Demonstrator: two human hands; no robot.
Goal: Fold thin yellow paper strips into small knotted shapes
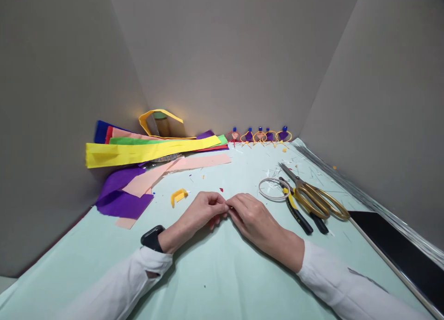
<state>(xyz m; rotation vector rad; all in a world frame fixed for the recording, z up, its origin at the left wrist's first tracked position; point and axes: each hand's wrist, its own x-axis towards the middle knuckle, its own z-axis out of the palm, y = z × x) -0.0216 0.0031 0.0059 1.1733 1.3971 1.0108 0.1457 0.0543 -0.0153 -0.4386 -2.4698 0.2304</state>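
Observation:
My left hand [207, 210] and my right hand [247, 213] meet fingertip to fingertip over the middle of the table. Both are pinched closed, and whatever lies between the fingers is too small or hidden to name. Just beyond them is a tiny red scrap [221, 189]. Left of my left hand rests a curled yellow-orange paper piece [179, 196]. To the right of my right hand are a white wire ring [274, 189], pliers [296, 213] with black and yellow handles, and scissors [310, 197] with gold handles.
Coloured crepe paper strips [152, 150] and purple paper [121, 195] lie at the back left. Several small wire figures [260, 135] line the back wall. A bundle of thin wires [374, 202] and a dark tablet [398, 255] run along the right edge. Wire clippings are scattered behind the scissors.

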